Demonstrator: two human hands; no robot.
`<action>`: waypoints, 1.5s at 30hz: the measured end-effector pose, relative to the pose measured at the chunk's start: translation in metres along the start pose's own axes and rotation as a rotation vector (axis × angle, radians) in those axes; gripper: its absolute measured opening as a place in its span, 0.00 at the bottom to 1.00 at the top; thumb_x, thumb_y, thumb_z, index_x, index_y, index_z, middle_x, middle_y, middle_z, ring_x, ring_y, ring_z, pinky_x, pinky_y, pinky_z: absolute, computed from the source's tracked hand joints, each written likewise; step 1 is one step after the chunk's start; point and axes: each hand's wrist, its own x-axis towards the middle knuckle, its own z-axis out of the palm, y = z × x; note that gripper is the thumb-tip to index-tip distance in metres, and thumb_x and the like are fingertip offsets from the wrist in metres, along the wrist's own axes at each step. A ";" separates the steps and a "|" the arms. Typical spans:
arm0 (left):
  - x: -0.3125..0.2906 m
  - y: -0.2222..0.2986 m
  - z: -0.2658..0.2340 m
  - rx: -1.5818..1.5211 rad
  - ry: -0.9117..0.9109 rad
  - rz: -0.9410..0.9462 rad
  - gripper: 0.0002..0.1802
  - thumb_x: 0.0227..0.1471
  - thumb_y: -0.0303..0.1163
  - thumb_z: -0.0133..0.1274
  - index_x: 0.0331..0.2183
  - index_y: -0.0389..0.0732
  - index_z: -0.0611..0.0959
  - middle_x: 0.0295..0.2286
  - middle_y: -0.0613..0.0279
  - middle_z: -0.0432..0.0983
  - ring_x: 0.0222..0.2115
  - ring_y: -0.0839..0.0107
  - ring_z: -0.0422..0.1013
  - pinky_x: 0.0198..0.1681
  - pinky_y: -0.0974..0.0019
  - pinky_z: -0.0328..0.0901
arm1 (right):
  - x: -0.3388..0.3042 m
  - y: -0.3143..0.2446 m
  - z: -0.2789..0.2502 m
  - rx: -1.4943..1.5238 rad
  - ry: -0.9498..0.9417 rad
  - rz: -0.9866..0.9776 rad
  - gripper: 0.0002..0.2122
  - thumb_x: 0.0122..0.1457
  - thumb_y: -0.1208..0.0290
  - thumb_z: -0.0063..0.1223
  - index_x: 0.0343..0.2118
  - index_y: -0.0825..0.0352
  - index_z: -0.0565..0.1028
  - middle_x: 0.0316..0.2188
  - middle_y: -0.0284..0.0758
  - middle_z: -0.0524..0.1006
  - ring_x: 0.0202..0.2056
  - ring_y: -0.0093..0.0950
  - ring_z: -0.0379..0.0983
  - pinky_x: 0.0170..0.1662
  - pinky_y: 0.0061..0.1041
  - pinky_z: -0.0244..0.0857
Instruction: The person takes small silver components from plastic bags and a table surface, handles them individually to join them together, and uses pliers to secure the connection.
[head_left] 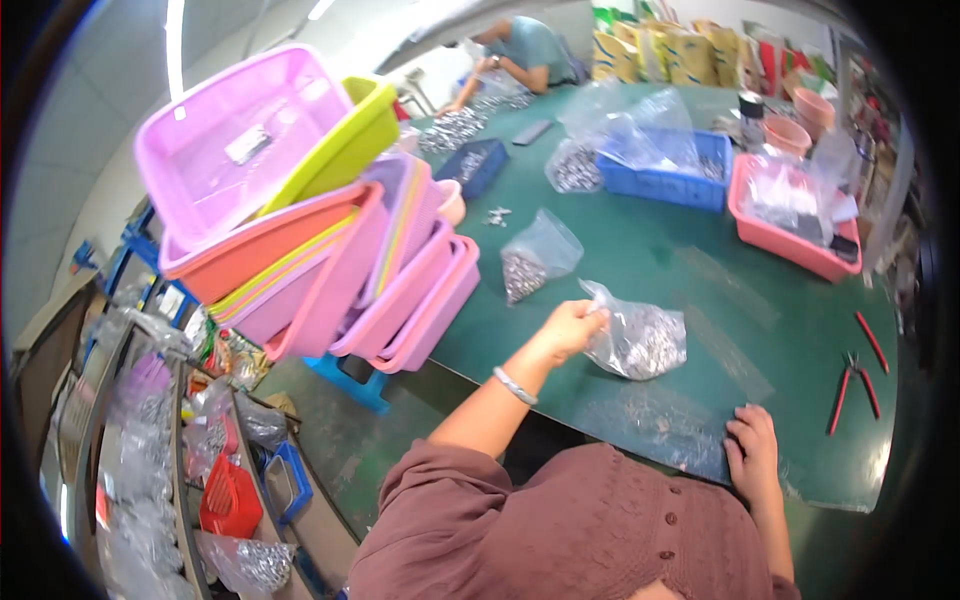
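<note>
My left hand [574, 328] is closed round the gathered neck of a clear plastic bag [648, 342] filled with small shiny metal parts. The bag's full end lies on the green table [620, 225], to the right of that hand. A second clear bag [530, 268] of small metal parts lies just beyond, apart from the first. My right hand [752, 448] rests on the table's near edge, fingers laid on the surface, holding nothing. Red-handled pliers [851, 392] lie to its right, with another red handle [872, 340] beside them.
Stacked coloured plastic baskets [330, 230] lean at the left. A blue bin [665, 182], a pink bin [795, 225] and a dark blue tray [472, 167] stand farther back. Another person [525, 55] works at the far end beside loose metal parts [455, 130]. Shelves with bagged parts [250, 560] flank the left.
</note>
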 end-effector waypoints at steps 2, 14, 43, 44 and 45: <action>0.006 0.009 0.005 0.046 -0.033 -0.077 0.09 0.50 0.34 0.47 0.29 0.38 0.77 0.24 0.70 0.70 0.25 0.80 0.65 0.28 0.75 0.61 | 0.003 -0.008 -0.002 0.045 -0.028 0.048 0.12 0.37 0.82 0.52 0.29 0.70 0.70 0.36 0.44 0.69 0.41 0.46 0.63 0.45 0.39 0.58; 0.002 0.068 0.028 -0.152 -0.163 0.431 0.12 0.52 0.31 0.45 0.38 0.38 0.75 0.27 0.72 0.70 0.28 0.83 0.64 0.34 0.76 0.60 | 0.003 -0.001 -0.007 0.122 -0.032 0.040 0.11 0.36 0.82 0.52 0.27 0.70 0.71 0.32 0.42 0.70 0.39 0.45 0.65 0.43 0.38 0.60; 0.097 0.026 -0.044 -0.638 -0.162 0.219 0.13 0.54 0.28 0.38 0.42 0.37 0.69 0.37 0.58 0.70 0.36 0.64 0.69 0.38 0.58 0.66 | 0.005 -0.003 0.003 0.005 0.028 0.176 0.06 0.43 0.81 0.51 0.27 0.68 0.73 0.30 0.35 0.75 0.38 0.34 0.69 0.41 0.29 0.63; 0.110 0.021 -0.036 -0.640 -0.190 0.208 0.14 0.53 0.28 0.40 0.44 0.37 0.67 0.38 0.57 0.69 0.37 0.62 0.69 0.40 0.59 0.66 | 0.007 -0.002 0.003 0.003 0.029 0.176 0.06 0.43 0.81 0.51 0.27 0.68 0.73 0.30 0.35 0.75 0.38 0.34 0.69 0.42 0.29 0.63; 0.123 0.013 -0.028 -0.644 -0.220 0.191 0.17 0.52 0.28 0.42 0.45 0.36 0.66 0.39 0.57 0.69 0.37 0.61 0.69 0.41 0.60 0.65 | 0.007 -0.003 0.003 0.002 0.028 0.181 0.06 0.44 0.81 0.51 0.27 0.68 0.73 0.30 0.35 0.75 0.38 0.34 0.69 0.42 0.29 0.63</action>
